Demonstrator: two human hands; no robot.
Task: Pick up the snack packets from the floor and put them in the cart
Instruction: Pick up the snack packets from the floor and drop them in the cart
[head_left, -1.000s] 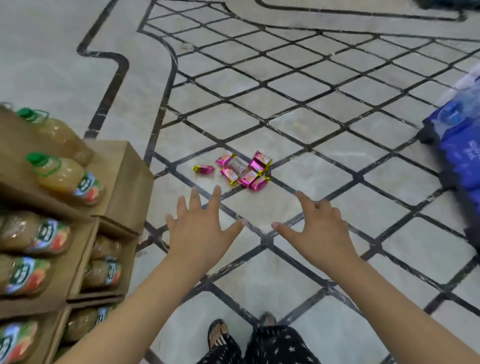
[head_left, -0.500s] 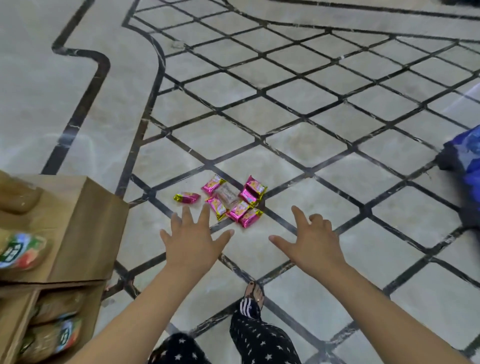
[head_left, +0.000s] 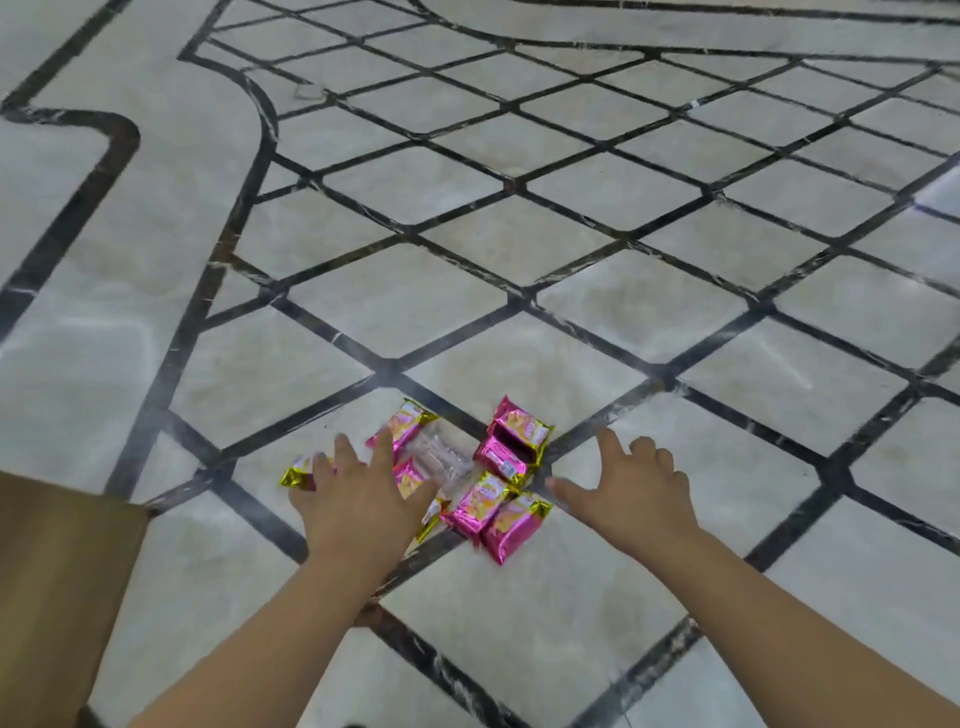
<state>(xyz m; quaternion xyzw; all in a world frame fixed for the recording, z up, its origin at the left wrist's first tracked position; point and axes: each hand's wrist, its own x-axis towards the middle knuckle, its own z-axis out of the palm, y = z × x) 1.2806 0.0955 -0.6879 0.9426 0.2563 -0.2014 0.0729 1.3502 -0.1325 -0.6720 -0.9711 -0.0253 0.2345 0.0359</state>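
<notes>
Head view, entries running left to right.

1. Brown surface (head_left: 62, 597): filling the near left corner, its kind not readable.
2. Floor (head_left: 363, 218): pale tiles crossed by dark lines, lying under everything listed.
3. Snack packets (head_left: 478, 504): pink with gold ends, lying in a loose cluster on the floor just beyond my hands. One gold-ended packet (head_left: 296, 475) is showing at the cluster's left edge, partly hidden by my fingers. A clear wrapper (head_left: 441, 457) is lying in the middle of the cluster.
4. Left hand (head_left: 358, 499): I am holding it palm down, fingers straight and spread apart, over the left part of the cluster. It is gripping nothing; I cannot tell whether it is touching the packets.
5. Far packet (head_left: 514, 441): lying at the cluster's far right.
6. Right hand (head_left: 631, 493): I am holding it palm down just right of the cluster, thumb and forefinger stretched out, the other fingers loosely bent. It is holding nothing.
</notes>
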